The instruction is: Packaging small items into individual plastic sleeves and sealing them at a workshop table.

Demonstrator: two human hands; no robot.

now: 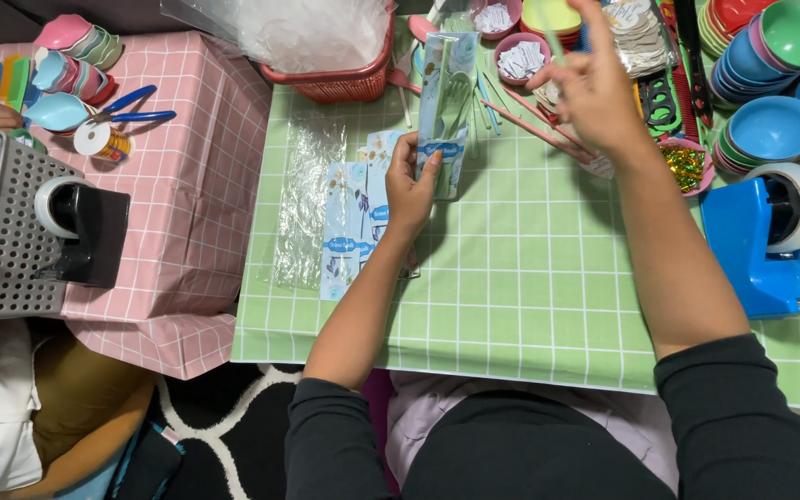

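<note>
our left hand (409, 190) pinched the printed sleeve (446, 111) upright near the green table's (530, 287) far edge, mouth up, likely for filling. our right hand (594, 88), fingers curled, gripped a thin green stick (551, 32) just beside it.

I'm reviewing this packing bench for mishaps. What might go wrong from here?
The left hand pinches the upright packet only at its bottom, so it may flop or slip. The right hand, lifting a thin green stick, hovers over the small paper-filled bowls and could knock them.
</note>
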